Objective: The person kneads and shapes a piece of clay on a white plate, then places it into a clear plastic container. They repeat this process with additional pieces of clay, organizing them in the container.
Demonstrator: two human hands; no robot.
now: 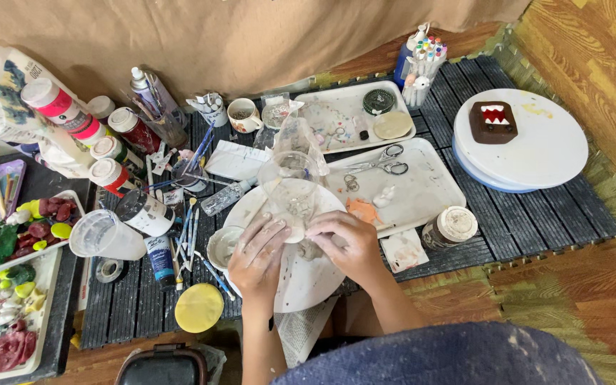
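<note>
Pale flat clay piece [295, 227], off-white, roundish, thin, lying on a round white work plate [301, 281] right under both sets of fingers. Left hand [257, 255] lies flat, fingers spread and pressed on the clay's left edge, not clenched, not wrapped around anything. Right hand [347, 242] bent over the clay's right side, fingertips curled down onto it; whether they pinch it, cannot tell. A clear plastic cup [290, 187] stands just beyond the fingertips, touching or overlapping the clay's far edge. A small white dish [221, 246] sits just left of the left fingers. A white tray [422, 192] with scissors [379, 162] lies beyond the right fingers. A yellow round disc [199, 308] lies nearer the body, left of the left wrist. Everything rests on a dark slatted mat [522, 221] on the floor.
</note>
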